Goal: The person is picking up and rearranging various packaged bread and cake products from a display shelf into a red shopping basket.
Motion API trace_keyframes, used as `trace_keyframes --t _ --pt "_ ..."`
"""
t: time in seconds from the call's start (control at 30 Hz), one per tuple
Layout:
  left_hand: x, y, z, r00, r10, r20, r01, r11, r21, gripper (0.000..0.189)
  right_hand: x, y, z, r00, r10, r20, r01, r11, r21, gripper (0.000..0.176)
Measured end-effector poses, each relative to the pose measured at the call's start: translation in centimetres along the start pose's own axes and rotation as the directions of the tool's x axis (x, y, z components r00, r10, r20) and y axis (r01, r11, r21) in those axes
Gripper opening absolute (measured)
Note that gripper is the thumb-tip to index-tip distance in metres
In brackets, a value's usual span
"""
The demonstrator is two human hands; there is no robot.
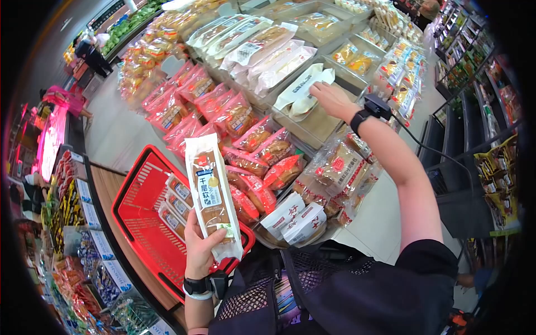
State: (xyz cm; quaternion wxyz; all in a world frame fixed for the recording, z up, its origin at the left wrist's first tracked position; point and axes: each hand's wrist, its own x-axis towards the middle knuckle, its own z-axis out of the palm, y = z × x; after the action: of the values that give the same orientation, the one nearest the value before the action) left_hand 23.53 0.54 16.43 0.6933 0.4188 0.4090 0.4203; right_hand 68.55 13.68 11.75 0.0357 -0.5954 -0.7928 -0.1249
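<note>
Two bare hands reach over a shop display of packaged bread. The left hand [199,245], near the middle, grips the lower end of a long bread packet [211,190], its clear front showing brown bread and a blue-and-white label. This packet is held up, slightly tilted, in front of the right side of a red shopping basket [132,174]. Similar long packets [176,205] lie inside the basket. Farther away and to the right, the right hand [335,103] touches the right end of a white packet [299,96] in a grey bin [312,133]; whether its fingers grip it, I cannot tell. Between the hands sit many red and pink bread packets [237,116]. At far left, a person in pink [66,99] bends forward.
</note>
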Motion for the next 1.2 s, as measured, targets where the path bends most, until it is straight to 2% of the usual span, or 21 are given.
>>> trace_keyframes --t 0.03,0.07,0.13,0.3,0.37,0.43,0.6,0.83,0.9,0.97,1.0,1.07,1.1,1.17,1.2 --pt "0.2 -0.1 0.1 1.0 -0.004 -0.002 0.005 1.0 0.017 0.065 0.3 -0.3 -0.3 0.999 0.023 -0.048 -0.022 0.999 0.029 0.028" --pt "0.5 0.0 0.4 1.0 -0.007 0.008 0.007 1.0 0.023 0.065 0.6 -0.4 -0.2 0.999 -0.02 -0.033 0.02 1.0 -0.008 0.035" --pt "0.6 0.2 0.9 1.0 -0.018 -0.02 0.02 0.997 0.072 0.07 1.0 -0.7 0.7 1.0 -0.014 -0.022 0.014 1.0 -0.008 0.037" --pt "0.5 0.1 0.2 0.999 0.006 -0.043 -0.004 0.998 0.06 0.067 0.4 -0.3 0.8 0.996 0.003 0.089 0.001 0.999 -0.045 0.043" --pt "0.5 -0.1 -0.3 0.999 0.005 -0.044 -0.002 0.998 0.065 0.066 -0.2 -0.2 0.8 0.993 0.04 0.112 -0.036 0.998 -0.043 0.039" --pt "0.7 -0.3 -0.4 0.997 -0.018 -0.07 0.024 0.997 0.076 0.064 -0.7 -0.2 0.6 0.996 0.073 0.055 -0.073 0.997 -0.01 0.034" --pt "1.1 -0.2 0.1 0.998 -0.014 -0.054 0.018 0.998 0.068 0.063 -1.2 0.3 1.2 0.999 0.046 -0.009 -0.046 0.999 0.013 0.026" --pt "1.3 -0.2 0.5 0.998 -0.063 -0.01 0.063 0.995 0.074 0.062 -2.0 0.7 0.2 0.999 0.048 0.009 -0.048 0.999 0.02 0.021" --pt "1.3 -0.3 0.6 0.999 -0.054 -0.008 0.054 0.996 0.071 0.062 -2.0 0.6 -0.3 0.997 0.077 0.004 -0.077 0.993 0.085 0.014" --pt "1.3 -0.4 0.6 0.999 -0.043 -0.007 0.043 0.997 0.064 0.062 -2.0 0.6 -0.7 0.973 0.169 0.156 -0.196 0.964 0.177 0.011" --pt "1.3 -0.5 0.7 0.999 -0.032 -0.004 0.032 0.997 0.071 0.063 -2.0 0.7 -0.7 0.972 0.175 0.157 -0.201 0.964 0.172 0.011" --pt "1.4 -0.7 0.7 1.0 -0.023 0.005 0.022 0.997 0.077 0.064 -2.1 0.6 -1.3 0.993 0.122 0.009 -0.122 0.981 0.152 0.009" --pt "1.3 -0.9 0.6 1.0 -0.022 0.0 0.022 0.996 0.086 0.063 -2.1 0.7 -2.0 0.993 0.121 0.009 -0.121 0.982 0.148 0.009" --pt "1.2 -0.9 0.5 1.0 -0.018 -0.014 0.02 0.996 0.091 0.063 -1.8 0.9 -3.4 0.958 0.237 -0.159 -0.198 0.954 0.227 0.008" --pt "1.2 -0.9 0.5 1.0 -0.018 -0.005 0.018 0.996 0.087 0.063 -1.2 1.4 -2.9 0.915 0.311 -0.256 -0.216 0.915 0.34 0.008"
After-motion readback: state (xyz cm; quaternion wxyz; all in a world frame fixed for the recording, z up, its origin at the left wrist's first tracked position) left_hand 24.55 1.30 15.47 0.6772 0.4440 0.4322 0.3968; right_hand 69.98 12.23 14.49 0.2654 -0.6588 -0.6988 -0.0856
